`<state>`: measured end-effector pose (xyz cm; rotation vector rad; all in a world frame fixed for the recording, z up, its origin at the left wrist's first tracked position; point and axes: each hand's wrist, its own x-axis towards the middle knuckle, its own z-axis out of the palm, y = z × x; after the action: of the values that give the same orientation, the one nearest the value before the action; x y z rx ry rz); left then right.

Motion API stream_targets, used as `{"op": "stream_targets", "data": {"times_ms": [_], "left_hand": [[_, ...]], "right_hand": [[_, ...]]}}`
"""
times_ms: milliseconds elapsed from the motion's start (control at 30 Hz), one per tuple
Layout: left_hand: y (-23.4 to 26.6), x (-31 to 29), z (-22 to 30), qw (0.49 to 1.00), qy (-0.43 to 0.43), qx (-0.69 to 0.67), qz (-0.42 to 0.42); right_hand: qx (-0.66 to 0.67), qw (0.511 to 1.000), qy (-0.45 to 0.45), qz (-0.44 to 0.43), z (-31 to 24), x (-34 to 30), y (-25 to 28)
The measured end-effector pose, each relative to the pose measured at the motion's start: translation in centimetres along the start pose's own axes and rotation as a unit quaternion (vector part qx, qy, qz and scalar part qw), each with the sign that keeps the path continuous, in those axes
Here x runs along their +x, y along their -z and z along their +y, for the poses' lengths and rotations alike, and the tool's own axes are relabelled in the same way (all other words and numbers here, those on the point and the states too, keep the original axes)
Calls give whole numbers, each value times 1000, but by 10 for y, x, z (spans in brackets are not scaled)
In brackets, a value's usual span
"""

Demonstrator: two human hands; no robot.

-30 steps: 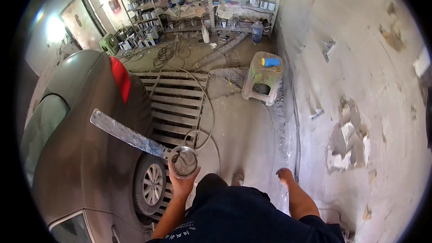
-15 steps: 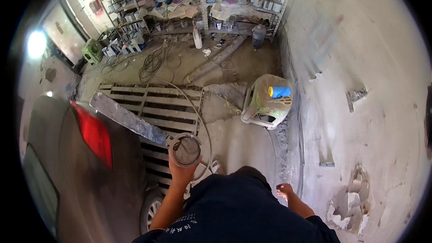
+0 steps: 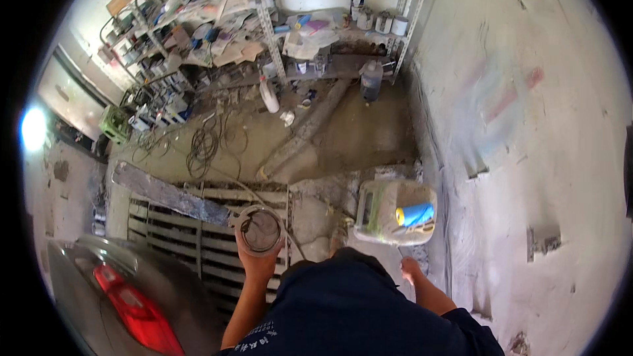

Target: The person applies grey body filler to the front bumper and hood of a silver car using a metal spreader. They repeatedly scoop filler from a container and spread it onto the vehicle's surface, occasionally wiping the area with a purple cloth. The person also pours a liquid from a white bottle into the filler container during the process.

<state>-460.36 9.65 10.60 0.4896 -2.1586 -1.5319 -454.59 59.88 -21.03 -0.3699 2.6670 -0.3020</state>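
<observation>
My left hand point(image 3: 257, 265) is closed around a round, clear-walled cup point(image 3: 260, 229) with a greyish inside and a dark curved line across it. A long flat strip crusted with grey paint point(image 3: 173, 192) meets the cup's left side; whether my hand also holds it cannot be told. My right hand point(image 3: 410, 270) hangs low at my right side, beside a dirty plastic stool point(image 3: 376, 214). Its fingers are small and mostly turned away. On the stool lie a blue roll with a yellow end point(image 3: 415, 214) and scissors point(image 3: 421, 227).
A car with a red tail light point(image 3: 135, 303) stands at lower left. Below the cup lies a slatted floor grate point(image 3: 171, 231). A coiled hose point(image 3: 204, 148) crosses the floor. Metal shelves point(image 3: 264, 26) with cans and papers stand ahead; a rough wall point(image 3: 501, 191) is on the right.
The view has moved forward, so shelves and stool look nearer and the car has slid down. The cup stays in my left hand, slightly lower and further left. My right hand has moved slightly forward.
</observation>
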Motion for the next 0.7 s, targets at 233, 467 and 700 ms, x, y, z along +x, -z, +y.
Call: {"op": "stream_targets", "data": {"times_ms": [233,467,700], "left_hand": [[-77,159,4,999,-29,29,-31],[-150,335,-26,996,-17,-64,-65],[-198,498,6,990,-42,-24,-130]], "right_hand": [[350,921,-67,156,-88,235,262],[307,932,-136,136,-85,388,305],[125,970,-145,150,-27,431,296]]}}
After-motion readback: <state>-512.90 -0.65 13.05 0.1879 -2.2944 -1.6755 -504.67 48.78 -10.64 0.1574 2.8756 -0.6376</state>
